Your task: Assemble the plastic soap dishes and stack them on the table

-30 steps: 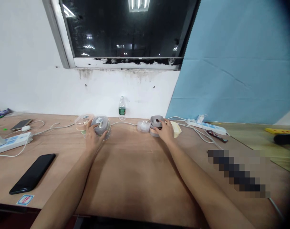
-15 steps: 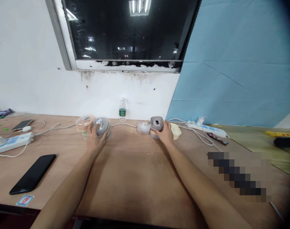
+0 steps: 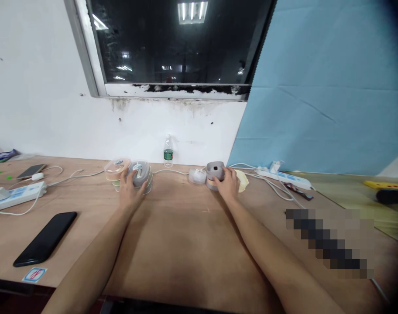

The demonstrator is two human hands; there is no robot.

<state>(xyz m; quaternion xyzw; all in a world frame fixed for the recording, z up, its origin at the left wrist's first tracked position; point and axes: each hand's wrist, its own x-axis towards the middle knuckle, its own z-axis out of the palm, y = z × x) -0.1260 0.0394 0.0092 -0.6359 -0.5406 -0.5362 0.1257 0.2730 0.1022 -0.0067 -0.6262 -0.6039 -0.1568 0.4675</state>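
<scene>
My left hand (image 3: 129, 188) reaches far across the wooden table (image 3: 173, 240) and its fingers curl round a stack of small lidded containers with a grey lid on top (image 3: 140, 173). A pinkish clear-lidded container (image 3: 115, 168) stands just left of that stack. My right hand (image 3: 228, 183) wraps the right side of a small grey-lidded container (image 3: 214, 172). A small clear container (image 3: 197, 175) lies just left of it, untouched. A yellowish cloth (image 3: 242, 179) peeks out behind my right hand.
A water bottle (image 3: 168, 151) stands by the wall. A black phone (image 3: 45, 237) lies near left, with a white power strip (image 3: 17, 195) and another phone (image 3: 31, 171) behind. A second power strip (image 3: 284, 175) with cables lies right. A blue board leans at right.
Both hands stay on their containers. The right hand's grey container has settled lower onto the table than a second ago; the view has shifted slightly.
</scene>
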